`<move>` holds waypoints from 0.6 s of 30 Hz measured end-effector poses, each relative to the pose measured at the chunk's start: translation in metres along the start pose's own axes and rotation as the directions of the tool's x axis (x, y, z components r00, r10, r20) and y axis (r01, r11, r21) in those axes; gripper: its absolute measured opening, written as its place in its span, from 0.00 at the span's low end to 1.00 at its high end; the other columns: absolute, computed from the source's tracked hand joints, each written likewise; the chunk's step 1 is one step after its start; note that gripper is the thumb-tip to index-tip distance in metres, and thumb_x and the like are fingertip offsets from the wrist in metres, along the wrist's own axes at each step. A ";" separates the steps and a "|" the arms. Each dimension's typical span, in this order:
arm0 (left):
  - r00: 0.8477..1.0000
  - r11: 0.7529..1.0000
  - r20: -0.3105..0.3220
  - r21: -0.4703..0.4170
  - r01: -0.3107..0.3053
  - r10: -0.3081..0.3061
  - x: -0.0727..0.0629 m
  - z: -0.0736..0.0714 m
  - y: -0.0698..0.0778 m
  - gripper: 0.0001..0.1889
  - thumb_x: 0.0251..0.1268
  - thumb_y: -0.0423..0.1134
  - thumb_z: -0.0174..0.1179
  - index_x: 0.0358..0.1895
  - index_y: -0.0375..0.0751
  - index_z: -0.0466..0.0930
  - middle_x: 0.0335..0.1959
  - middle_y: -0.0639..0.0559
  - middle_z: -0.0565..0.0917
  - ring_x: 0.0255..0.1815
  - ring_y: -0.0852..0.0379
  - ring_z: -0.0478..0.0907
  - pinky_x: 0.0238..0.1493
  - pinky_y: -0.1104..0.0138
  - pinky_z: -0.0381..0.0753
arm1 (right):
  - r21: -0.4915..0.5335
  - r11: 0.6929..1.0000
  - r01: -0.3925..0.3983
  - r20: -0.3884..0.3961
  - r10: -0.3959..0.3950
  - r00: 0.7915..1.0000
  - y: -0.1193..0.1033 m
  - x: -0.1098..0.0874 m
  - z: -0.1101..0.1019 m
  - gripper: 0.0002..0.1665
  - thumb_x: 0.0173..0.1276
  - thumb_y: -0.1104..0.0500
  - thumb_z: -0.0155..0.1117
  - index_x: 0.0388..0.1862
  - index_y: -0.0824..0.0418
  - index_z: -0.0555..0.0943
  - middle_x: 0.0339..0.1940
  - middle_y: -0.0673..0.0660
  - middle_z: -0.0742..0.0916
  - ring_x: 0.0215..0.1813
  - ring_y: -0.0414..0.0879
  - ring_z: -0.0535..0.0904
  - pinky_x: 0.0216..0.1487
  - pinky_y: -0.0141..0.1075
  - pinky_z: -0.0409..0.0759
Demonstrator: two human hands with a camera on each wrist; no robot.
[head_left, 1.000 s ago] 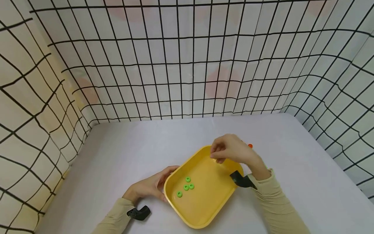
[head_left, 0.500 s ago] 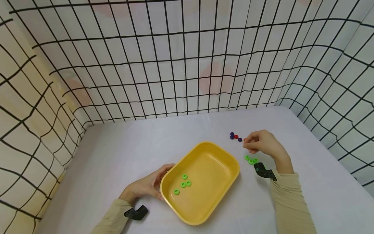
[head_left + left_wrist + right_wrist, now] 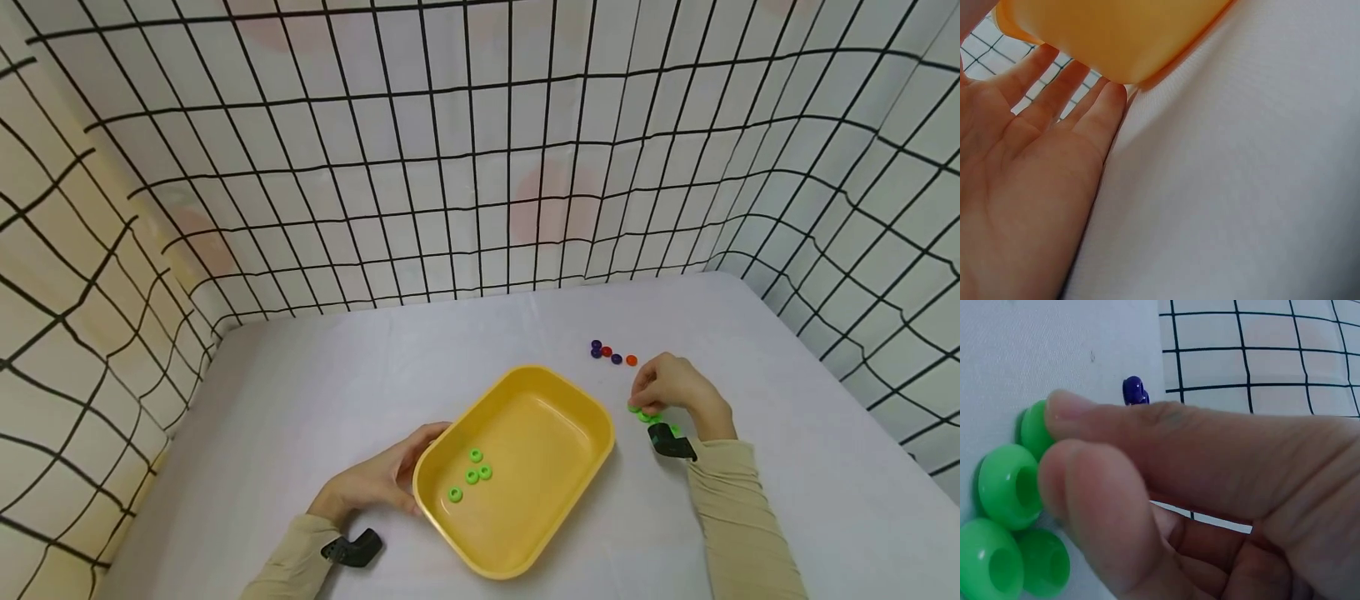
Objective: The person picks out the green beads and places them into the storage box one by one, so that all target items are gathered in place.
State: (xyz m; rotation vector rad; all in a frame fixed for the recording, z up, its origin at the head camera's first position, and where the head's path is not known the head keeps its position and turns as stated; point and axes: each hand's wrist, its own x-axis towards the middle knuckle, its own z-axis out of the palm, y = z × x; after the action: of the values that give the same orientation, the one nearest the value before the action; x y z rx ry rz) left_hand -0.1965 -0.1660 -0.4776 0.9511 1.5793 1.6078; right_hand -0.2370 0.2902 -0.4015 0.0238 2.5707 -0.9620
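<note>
A yellow tray lies slanted in the middle of the table, with several green beads in its left part. My left hand rests at the tray's left end, its fingertips touching the outer wall; in the left wrist view its fingers look long and only slightly bent. Right of the tray, my right hand is down at a cluster of green beads. Thumb and finger are close together at the furthest bead, partly covering it. Whether they pinch it is hidden.
Behind the right hand lie an orange bead, a red bead and several dark purple beads. Black netting over white cloth walls the table at the back and both sides. A black wrist camera sits on the right sleeve.
My right hand has moved from above the tray to the right, past the orange bead, then nearer to me, onto the green beads. The left hand stays at the tray.
</note>
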 end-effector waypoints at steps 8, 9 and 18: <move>1.000 1.000 -0.014 0.009 0.024 -0.024 0.001 0.000 0.000 0.54 0.50 0.49 0.76 0.77 0.49 0.50 0.76 0.44 0.60 0.72 0.49 0.61 0.72 0.64 0.57 | -0.011 0.999 -0.037 -0.001 0.037 0.999 -0.003 0.000 -0.001 0.08 0.58 0.64 0.74 0.30 0.67 0.83 0.19 0.51 0.83 0.22 0.41 0.79 0.32 0.32 0.81; 0.999 1.000 -0.020 0.013 0.027 -0.027 0.001 0.000 0.000 0.54 0.50 0.49 0.76 0.77 0.49 0.50 0.76 0.45 0.61 0.72 0.49 0.61 0.73 0.63 0.57 | -0.012 0.999 -0.037 -0.001 0.037 0.999 -0.003 0.000 -0.001 0.08 0.58 0.64 0.74 0.30 0.67 0.83 0.19 0.51 0.83 0.22 0.41 0.79 0.32 0.32 0.81; 0.999 0.999 -0.025 0.017 0.040 -0.039 0.000 0.002 0.002 0.53 0.51 0.48 0.76 0.77 0.50 0.50 0.76 0.46 0.61 0.73 0.49 0.60 0.73 0.64 0.56 | -0.023 0.998 -0.055 0.001 0.055 0.998 -0.004 -0.001 0.000 0.07 0.59 0.63 0.74 0.30 0.66 0.84 0.20 0.52 0.83 0.22 0.41 0.79 0.33 0.32 0.81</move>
State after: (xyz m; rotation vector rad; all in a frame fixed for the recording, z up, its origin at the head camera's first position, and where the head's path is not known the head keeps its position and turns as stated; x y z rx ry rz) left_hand -0.1953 -0.1649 -0.4755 0.9073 1.6219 1.5863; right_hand -0.2363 0.2871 -0.3990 0.0874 2.5658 -0.9119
